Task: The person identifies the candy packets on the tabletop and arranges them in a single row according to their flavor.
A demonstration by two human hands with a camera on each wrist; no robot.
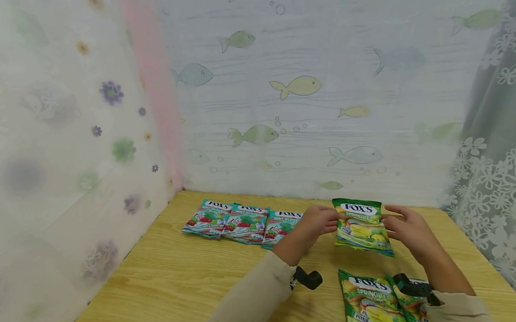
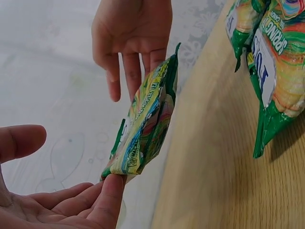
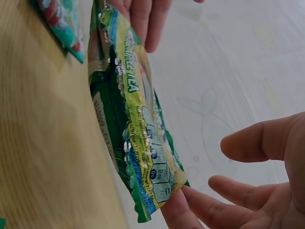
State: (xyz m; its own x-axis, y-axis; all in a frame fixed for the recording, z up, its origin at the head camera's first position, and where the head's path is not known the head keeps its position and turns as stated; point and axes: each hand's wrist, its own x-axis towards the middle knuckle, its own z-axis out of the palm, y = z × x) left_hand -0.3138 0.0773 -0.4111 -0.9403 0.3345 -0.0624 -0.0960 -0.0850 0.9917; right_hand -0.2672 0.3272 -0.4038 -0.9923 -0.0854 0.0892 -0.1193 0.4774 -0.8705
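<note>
A green and yellow candy bag [image 1: 361, 228] marked FOX'S Spring Tea is held up above the table, between my two hands. My left hand [image 1: 313, 226] touches its left side; in the left wrist view the fingers are extended under the bag's edge and the thumb stands apart. On the opposite side, my right hand [image 1: 412, 230] supports the bag with extended fingertips, its thumb also away from the bag in the right wrist view. Three teal FOX'S Mint Blossom bags [image 1: 244, 223] lie in a row left of my left hand, the rightmost partly hidden by it.
Two more Spring Tea bags, one [image 1: 374, 308] in front and another [image 1: 417, 309] partly behind my right forearm, lie near the front of the wooden table [image 1: 183, 282]. A fish-patterned sheet [image 1: 251, 108] hangs behind the table, and a flowered one [image 1: 68, 148] on the left.
</note>
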